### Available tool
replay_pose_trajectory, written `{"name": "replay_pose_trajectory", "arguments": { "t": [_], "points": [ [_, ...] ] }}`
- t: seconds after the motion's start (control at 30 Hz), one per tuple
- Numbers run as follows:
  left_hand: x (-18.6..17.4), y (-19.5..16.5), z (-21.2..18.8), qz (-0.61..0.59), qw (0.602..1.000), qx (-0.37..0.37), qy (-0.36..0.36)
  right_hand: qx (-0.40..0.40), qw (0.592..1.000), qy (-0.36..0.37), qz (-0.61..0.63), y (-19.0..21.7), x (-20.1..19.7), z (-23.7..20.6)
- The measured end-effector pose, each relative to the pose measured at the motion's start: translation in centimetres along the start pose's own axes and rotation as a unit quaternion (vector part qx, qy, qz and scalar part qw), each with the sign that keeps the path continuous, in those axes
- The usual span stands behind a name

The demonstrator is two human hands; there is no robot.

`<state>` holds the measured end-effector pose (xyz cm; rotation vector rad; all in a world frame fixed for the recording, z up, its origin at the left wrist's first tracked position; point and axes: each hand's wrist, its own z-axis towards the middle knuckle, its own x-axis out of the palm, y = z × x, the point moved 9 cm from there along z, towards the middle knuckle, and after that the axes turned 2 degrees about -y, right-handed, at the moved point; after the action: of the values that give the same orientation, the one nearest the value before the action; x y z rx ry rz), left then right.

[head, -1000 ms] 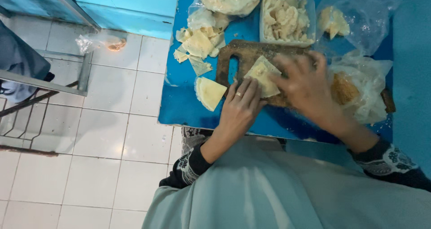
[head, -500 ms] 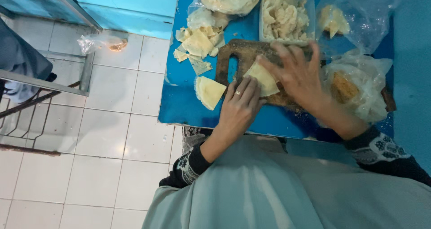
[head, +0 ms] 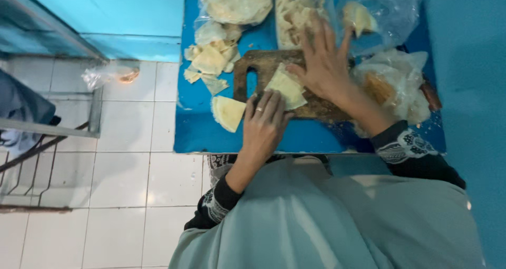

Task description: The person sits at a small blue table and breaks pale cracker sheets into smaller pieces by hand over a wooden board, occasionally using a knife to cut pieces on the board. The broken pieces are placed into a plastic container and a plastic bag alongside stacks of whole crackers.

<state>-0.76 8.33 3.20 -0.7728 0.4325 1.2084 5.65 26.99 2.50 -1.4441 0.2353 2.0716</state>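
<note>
1. Two hands work over one pale wrapper (head: 285, 87) that lies on the wooden board (head: 266, 63), near the front of the blue desk (head: 197, 126).
2. A second ago the right hand (head: 326, 63) lay curled over the wrapper; now it has drawn off to the right and lies flat with fingers spread, so most of the sheet shows. Its grip is released: it holds nothing and only presses at the wrapper's right edge.
3. The left hand (head: 266, 122), ring on one finger, has stayed at the board's near edge, fingertips on the wrapper's lower corner, grip loose and grasping nothing.
4. So the sheet now looks laid out flat and pinned at two sides, judging by its bare face.
5. Around: a folded piece (head: 229, 112) lies on the desk just left of the board, a heap of folded pieces (head: 211, 63) behind it, a clear tub (head: 295, 16) of strips beyond the board, plastic bags (head: 392, 84) at right.
6. The bags crowd the right wrist, and the board's handle hole (head: 251, 83) sits just beside the left fingertips.
</note>
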Motion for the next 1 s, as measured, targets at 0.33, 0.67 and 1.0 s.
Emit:
{"name": "replay_pose_trajectory", "arguments": {
  "t": [0.33,0.67,1.0],
  "points": [
    [-0.5,-0.2,0.4,0.011,0.999,-0.029,0.033,0.024,0.977,0.072,0.198,-2.8,-8.2,-3.1],
    [-1.5,0.0,1.3,-0.013,0.995,-0.074,0.061,0.149,0.980,0.091,0.097,-7.2,-10.2,-12.8],
    [-3.1,1.1,1.6,0.075,0.988,-0.137,0.021,0.151,0.971,0.184,0.031,-5.8,-8.2,-14.4]
  ]
}}
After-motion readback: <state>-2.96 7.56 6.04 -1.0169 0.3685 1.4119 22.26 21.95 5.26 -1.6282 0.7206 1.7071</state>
